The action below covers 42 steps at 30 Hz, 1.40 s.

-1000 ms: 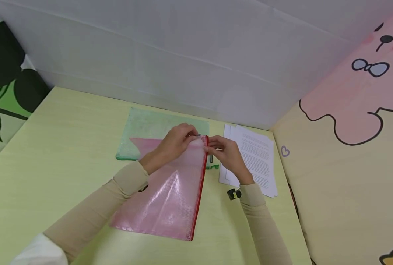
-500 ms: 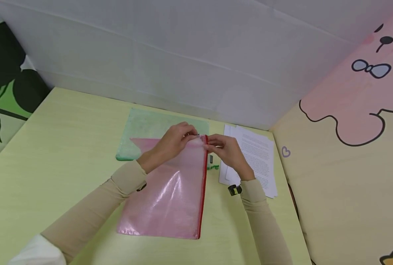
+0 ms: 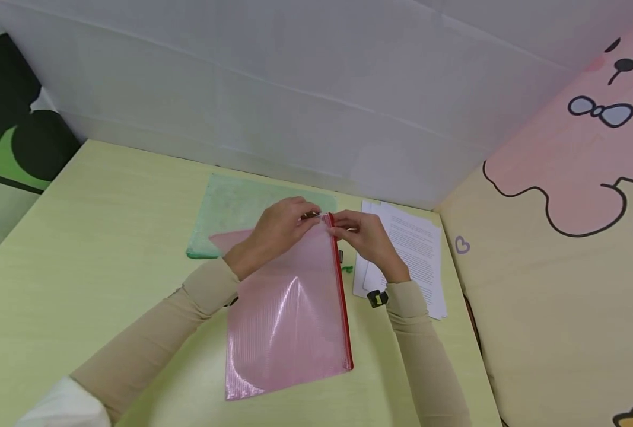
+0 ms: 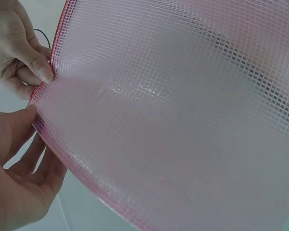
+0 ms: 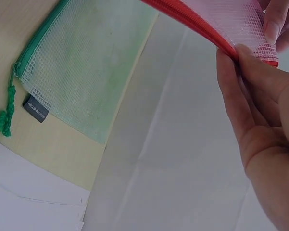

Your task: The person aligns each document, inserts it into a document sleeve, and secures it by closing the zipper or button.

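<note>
A pink mesh zipper pouch (image 3: 295, 302) hangs upright from both hands over the table, its red zipper (image 5: 192, 19) running down the right side. The left hand (image 3: 281, 228) pinches its top edge close to the corner, between thumb and fingers. Just across that corner, the right hand (image 3: 366, 240) pinches the end of the red zipper. In the left wrist view the pouch's mesh (image 4: 158, 120) fills most of the picture. The zipper's pull cannot be made out. Behind the pink pouch lies a green mesh zipper pouch (image 3: 252, 198), partly covered by it.
Printed sheets of paper (image 3: 412, 255) lie stacked at the table's right. The green pouch's dark label (image 5: 35, 108) and braided green pull cord (image 5: 7, 113) stick out beside them. A white wall (image 3: 273, 89) rises behind the pale table (image 3: 81, 267), and a patterned one stands at right.
The lower end of the pink pouch has swung to the right, so its zipper edge now slants down and right. Both hands keep their pinch near the top corner.
</note>
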Each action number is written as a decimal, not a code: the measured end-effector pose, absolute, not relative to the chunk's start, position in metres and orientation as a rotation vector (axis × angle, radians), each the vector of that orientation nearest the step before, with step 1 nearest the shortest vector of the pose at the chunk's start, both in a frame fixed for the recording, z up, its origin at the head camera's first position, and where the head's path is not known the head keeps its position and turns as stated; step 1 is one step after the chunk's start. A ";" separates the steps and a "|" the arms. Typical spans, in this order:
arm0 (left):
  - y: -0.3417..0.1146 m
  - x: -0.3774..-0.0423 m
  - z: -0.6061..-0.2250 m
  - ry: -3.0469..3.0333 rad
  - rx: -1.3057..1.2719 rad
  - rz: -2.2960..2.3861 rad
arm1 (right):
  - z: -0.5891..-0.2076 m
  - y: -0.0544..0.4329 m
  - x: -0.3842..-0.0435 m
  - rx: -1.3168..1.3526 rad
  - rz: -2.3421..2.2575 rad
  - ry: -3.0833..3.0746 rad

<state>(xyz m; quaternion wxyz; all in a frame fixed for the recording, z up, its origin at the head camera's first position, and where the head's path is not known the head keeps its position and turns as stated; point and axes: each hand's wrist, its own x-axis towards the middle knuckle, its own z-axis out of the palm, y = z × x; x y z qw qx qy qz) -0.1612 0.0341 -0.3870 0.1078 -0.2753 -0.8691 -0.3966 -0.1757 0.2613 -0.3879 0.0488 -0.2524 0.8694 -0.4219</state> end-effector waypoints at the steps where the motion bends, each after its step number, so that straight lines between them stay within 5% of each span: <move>1: 0.035 -0.161 -0.387 -2.562 -0.812 -1.146 | -0.388 0.261 -0.175 -0.775 -1.286 2.649; 20: 0.045 -0.153 -0.395 -2.467 -0.820 -1.283 | -0.385 0.263 -0.164 -0.918 -1.274 2.811; 42: 0.063 -0.128 -0.395 -2.557 -0.724 -1.285 | -0.390 0.263 -0.143 -0.388 -1.814 2.357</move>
